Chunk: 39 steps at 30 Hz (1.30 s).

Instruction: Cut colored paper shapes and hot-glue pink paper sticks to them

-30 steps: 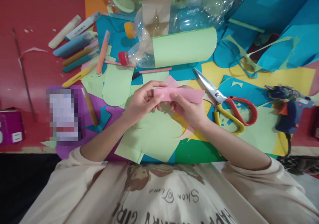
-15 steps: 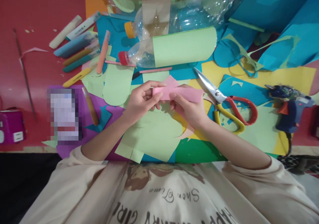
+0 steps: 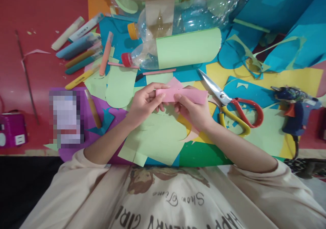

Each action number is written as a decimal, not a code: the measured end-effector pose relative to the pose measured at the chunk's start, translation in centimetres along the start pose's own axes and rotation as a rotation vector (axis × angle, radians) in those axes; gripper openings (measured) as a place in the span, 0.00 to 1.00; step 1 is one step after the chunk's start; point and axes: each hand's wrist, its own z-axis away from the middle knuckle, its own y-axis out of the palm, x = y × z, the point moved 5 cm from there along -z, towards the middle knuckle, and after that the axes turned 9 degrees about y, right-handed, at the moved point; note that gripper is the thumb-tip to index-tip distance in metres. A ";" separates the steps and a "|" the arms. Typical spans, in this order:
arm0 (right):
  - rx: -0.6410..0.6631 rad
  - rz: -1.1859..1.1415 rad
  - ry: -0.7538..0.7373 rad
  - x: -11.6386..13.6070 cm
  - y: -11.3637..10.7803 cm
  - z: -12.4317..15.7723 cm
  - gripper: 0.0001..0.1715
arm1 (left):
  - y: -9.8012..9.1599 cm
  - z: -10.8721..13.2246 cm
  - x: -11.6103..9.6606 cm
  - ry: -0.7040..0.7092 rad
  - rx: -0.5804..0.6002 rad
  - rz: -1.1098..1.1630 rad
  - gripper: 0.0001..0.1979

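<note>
A folded strip of pink paper is held level between my two hands, with a pointed corner rising behind it. My left hand pinches its left end, thumb in front and fingers behind. Near the strip's middle, the thumb of my right hand presses on the front face; most of that hand's fingers are hidden behind the paper. Light green paper sheets lie under my hands. Just right of my right hand rest large scissors with one red and one yellow handle, blades apart.
Beyond my hands lies a plastic bottle with a red cap and green paper wrap. Several markers and a blurred-out phone are at left. A blue glue gun sits at right, its cord running toward the table edge.
Both hands keep their hold on the pink paper and have barely moved. My right thumb has shifted very slightly along the strip, and the whole view has moved a little.
</note>
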 end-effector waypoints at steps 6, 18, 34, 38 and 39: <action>-0.001 -0.027 0.016 0.0 0.0 0.0 0.14 | 0.0 0.0 -0.1 0.010 0.012 -0.004 0.14; -0.040 -0.083 0.013 0.2 -0.2 0.0 0.17 | -0.1 -0.3 0.3 -0.020 -0.023 0.010 0.15; -0.059 -0.135 0.012 0.7 -0.1 0.2 0.18 | -0.1 -0.2 0.3 -0.068 -0.075 0.058 0.15; -0.056 -0.149 0.023 0.5 -0.2 0.1 0.18 | -0.2 -0.4 0.7 -0.087 -0.061 0.126 0.14; -0.060 -0.149 0.029 0.5 -0.2 0.1 0.18 | -0.3 -0.5 0.8 -0.089 -0.068 0.140 0.13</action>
